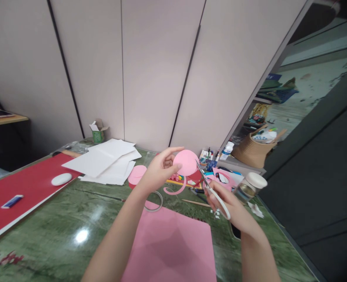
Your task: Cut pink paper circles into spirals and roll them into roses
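Note:
My left hand point(164, 166) pinches a round pink paper disc point(185, 162) by its left edge, held up above the table. From the disc's lower edge hangs a curled pink paper strip point(178, 191). In my right hand point(223, 199) are scissors point(220, 201) with white handles, their blades reaching the disc's right edge. How far the blades are apart I cannot tell. Below my hands lies a large pink paper sheet point(173, 243). Another pink round piece point(137, 174) rests left of my left wrist, and a tape ring point(158, 203) shows partly behind my forearm.
White sheets point(109, 158) lie at the back left, near a small green box point(97, 132). A red board point(20, 192) carries a white oval object point(61, 179) and a blue-and-white eraser-like block point(12, 201). On the right are a lidded jar point(250, 187), a white bottle point(227, 150) and a woven basket point(254, 149).

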Demonstrator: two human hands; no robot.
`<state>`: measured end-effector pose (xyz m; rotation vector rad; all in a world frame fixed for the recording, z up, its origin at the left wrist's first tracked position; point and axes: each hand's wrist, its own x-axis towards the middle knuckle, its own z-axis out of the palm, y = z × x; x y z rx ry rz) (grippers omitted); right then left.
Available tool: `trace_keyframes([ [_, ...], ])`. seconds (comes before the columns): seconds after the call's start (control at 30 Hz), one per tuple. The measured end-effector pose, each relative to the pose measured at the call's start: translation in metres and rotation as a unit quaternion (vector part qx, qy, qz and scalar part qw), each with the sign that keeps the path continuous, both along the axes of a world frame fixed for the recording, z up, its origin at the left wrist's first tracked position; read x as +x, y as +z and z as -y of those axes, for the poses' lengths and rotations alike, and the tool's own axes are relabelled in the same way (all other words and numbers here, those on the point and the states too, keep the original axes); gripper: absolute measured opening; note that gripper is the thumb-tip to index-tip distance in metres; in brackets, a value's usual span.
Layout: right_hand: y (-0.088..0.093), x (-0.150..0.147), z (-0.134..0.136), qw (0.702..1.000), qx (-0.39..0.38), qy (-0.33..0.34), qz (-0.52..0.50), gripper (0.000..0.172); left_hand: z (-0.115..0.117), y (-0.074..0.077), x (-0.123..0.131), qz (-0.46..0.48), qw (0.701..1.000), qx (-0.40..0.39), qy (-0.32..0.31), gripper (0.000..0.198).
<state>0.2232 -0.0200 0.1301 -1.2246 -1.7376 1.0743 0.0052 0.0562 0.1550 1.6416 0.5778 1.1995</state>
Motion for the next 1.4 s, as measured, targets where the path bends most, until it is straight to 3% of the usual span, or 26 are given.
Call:
trace_keyframes([
  [0.4,0.0003,-0.0016,-0.0003,1.0,0.006,0.006,-0.002,0.032,-0.0032,-0.0016,-0.0011,0.016,1.0,0.003,0.017,0.041],
  [1.07,-0.0025,0.0006,0.0,1.0,0.021,-0.005,0.011,0.028,0.0009,-0.0002,0.0011,-0.002,1.0,-0.004,-0.002,0.04],
  [1.4,0.0065,0.0008,0.0033,1.0,0.018,-0.003,0.025,0.03,0.001,0.0017,-0.0022,-0.027,1.0,0.013,-0.008,0.042],
])
